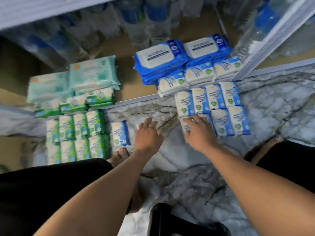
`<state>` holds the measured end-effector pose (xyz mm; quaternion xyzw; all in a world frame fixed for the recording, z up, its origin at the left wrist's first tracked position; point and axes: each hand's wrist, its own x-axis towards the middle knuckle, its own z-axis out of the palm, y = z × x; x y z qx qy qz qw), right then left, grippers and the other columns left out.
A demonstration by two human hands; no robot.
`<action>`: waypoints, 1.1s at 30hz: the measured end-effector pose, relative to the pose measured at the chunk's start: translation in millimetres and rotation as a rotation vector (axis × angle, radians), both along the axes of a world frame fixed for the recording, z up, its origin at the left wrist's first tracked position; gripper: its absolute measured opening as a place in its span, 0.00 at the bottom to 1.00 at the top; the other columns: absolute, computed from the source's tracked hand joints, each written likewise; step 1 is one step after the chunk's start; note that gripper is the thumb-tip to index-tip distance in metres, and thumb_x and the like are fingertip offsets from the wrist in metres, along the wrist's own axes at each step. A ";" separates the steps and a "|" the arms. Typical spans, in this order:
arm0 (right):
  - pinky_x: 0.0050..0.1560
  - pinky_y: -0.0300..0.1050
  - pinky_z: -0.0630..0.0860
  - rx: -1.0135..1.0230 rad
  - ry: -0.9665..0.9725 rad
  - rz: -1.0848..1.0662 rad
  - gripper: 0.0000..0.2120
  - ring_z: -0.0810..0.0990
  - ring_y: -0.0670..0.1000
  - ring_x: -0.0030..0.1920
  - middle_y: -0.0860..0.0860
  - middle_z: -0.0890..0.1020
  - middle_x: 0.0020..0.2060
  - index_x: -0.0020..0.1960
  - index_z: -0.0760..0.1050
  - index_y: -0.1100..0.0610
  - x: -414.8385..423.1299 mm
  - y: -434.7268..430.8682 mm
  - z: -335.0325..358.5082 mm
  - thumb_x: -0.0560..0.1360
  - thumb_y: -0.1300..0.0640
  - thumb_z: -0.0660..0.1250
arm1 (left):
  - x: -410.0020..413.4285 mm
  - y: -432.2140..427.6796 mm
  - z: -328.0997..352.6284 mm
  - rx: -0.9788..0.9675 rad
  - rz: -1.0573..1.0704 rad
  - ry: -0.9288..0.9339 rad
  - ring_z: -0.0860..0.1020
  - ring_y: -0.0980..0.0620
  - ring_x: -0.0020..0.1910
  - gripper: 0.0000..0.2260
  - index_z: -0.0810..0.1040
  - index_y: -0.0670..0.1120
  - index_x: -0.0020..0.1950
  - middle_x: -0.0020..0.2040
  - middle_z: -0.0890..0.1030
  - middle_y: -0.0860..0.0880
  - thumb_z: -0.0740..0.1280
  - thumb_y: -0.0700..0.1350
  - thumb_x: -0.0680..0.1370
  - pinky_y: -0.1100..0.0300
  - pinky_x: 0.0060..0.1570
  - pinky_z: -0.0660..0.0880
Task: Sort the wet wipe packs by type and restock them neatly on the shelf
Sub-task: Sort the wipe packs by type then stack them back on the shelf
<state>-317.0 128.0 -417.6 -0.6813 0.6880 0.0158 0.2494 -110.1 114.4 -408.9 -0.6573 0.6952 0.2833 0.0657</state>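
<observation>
While left hand is spread, right hand touches blue pack.

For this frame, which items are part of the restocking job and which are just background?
Job:
small blue packs
small green packs
large blue packs
pale green packs
shelf
left hand
right hand

Background:
water bottles
floor

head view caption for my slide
Right hand touches the blue packs on the marble floor, left hand open near a lone blue pack, green packs grouped left.
</observation>
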 end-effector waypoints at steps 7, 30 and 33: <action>0.63 0.54 0.71 0.151 -0.068 0.207 0.25 0.68 0.56 0.67 0.50 0.70 0.69 0.75 0.67 0.51 103.8 7.6 -17.0 0.78 0.55 0.63 | 90.0 18.9 -23.0 0.015 0.241 -0.179 0.61 0.41 0.74 0.30 0.62 0.47 0.78 0.79 0.58 0.45 0.64 0.53 0.77 0.48 0.71 0.63; 0.54 0.54 0.74 0.182 0.194 0.111 0.27 0.76 0.57 0.58 0.55 0.72 0.62 0.69 0.63 0.55 121.5 21.4 -42.8 0.75 0.50 0.70 | 91.2 11.9 -68.5 -0.020 0.504 0.001 0.70 0.41 0.65 0.29 0.66 0.45 0.73 0.68 0.70 0.42 0.71 0.51 0.77 0.49 0.60 0.72; 0.52 0.54 0.75 0.239 0.097 0.038 0.28 0.78 0.59 0.56 0.56 0.73 0.61 0.68 0.62 0.56 117.9 21.0 -39.3 0.74 0.51 0.71 | 90.1 10.9 -68.3 0.003 0.525 0.017 0.73 0.41 0.61 0.27 0.68 0.46 0.71 0.64 0.74 0.42 0.72 0.50 0.75 0.47 0.55 0.75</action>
